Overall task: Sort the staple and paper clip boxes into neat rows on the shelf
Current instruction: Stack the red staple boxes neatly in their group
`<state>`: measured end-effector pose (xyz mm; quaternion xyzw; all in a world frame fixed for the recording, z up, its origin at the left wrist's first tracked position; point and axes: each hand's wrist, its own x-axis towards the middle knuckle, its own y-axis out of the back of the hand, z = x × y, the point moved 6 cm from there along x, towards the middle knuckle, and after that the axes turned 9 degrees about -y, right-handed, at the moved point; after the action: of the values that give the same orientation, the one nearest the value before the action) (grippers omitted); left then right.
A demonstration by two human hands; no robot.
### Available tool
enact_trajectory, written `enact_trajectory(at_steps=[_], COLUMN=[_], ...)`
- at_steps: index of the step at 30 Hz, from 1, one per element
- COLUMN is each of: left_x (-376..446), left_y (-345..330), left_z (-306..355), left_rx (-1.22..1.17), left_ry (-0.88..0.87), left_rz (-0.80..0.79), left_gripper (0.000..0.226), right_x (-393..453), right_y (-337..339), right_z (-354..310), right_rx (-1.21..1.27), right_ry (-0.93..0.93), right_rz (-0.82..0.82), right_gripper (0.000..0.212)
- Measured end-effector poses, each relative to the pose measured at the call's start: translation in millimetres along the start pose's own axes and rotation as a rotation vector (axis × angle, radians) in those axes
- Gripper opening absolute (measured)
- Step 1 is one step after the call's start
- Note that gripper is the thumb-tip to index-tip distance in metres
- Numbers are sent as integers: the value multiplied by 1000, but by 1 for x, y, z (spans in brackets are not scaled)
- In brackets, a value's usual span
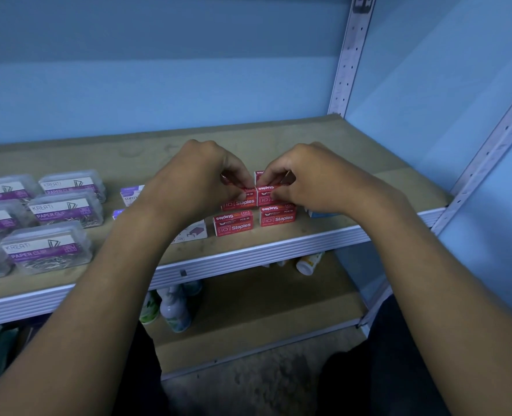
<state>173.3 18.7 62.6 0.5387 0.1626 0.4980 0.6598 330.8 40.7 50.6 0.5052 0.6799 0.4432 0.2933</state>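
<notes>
- Fingers [242, 187] of left hand [194, 175] curled, pinching a red staples box [239, 202]; right hand [305, 178] pinching its neighbour box [268, 196] on the shelf [278, 250].
- Mostly sorted, by the look: clear paper clip boxes [65, 210] already rowed at left; red rows being squared; purple-and-white boxes [131, 193] partly hidden.
- Legible: "KREATI PAPER CLIP", "Staples".

Red staple boxes [233, 224] — five visible; clear paper clip boxes [48, 247] — seven.
</notes>
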Motion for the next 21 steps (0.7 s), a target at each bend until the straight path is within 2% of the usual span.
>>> enact_trajectory(at_steps=[21], left_x=[-4], left_y=[-10], left_z=[1], left_rx=[-12], left_ry=[-25], left_rz=[-155], left_gripper=[19], right_x=[-10], right_y=[-5], right_z=[-6], right_rx=[-76], right_ry=[-19], right_rz=[-119], right_gripper=[26])
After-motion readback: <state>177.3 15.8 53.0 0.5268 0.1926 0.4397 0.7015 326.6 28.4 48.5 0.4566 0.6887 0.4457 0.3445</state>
